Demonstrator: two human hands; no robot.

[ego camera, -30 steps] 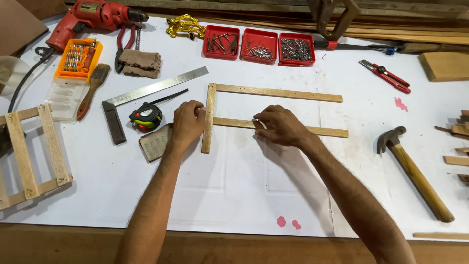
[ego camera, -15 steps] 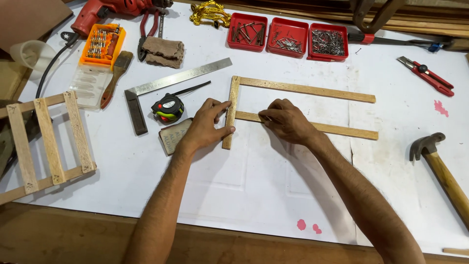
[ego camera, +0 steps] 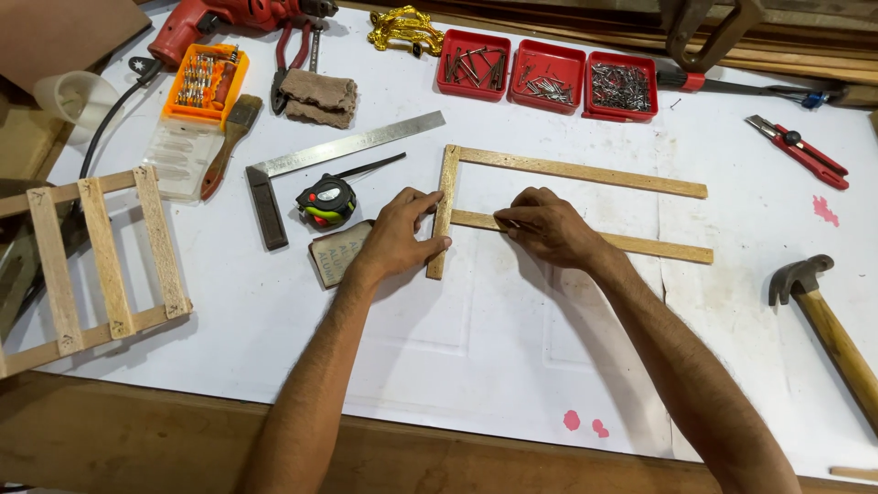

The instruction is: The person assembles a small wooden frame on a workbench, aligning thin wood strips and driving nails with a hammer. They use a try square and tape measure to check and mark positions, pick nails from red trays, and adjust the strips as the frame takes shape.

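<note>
Three thin wooden strips lie on the white table sheet [ego camera: 512, 348]. A short upright strip [ego camera: 442, 215] joins a long upper strip [ego camera: 585, 171] and a long lower strip [ego camera: 654, 245]. My left hand [ego camera: 395, 240] pinches the short strip, thumb on its right side and fingers on its left. My right hand [ego camera: 549, 226] rests on the lower strip near the joint, fingertips pressed down on it. A small object under those fingertips is too small to make out.
Tape measure [ego camera: 326, 199], steel square [ego camera: 343, 151] and a small pad [ego camera: 334, 252] lie left of my hand. A slatted wooden frame [ego camera: 101, 265] sits far left. Three red trays of nails [ego camera: 547, 75], drill [ego camera: 215, 20], bit case [ego camera: 203, 84], brush [ego camera: 229, 142], cutter [ego camera: 803, 151], hammer [ego camera: 828, 320] surround.
The view has shifted so the strips sit further right and lower in frame. Both hands keep the same hold on the strips.
</note>
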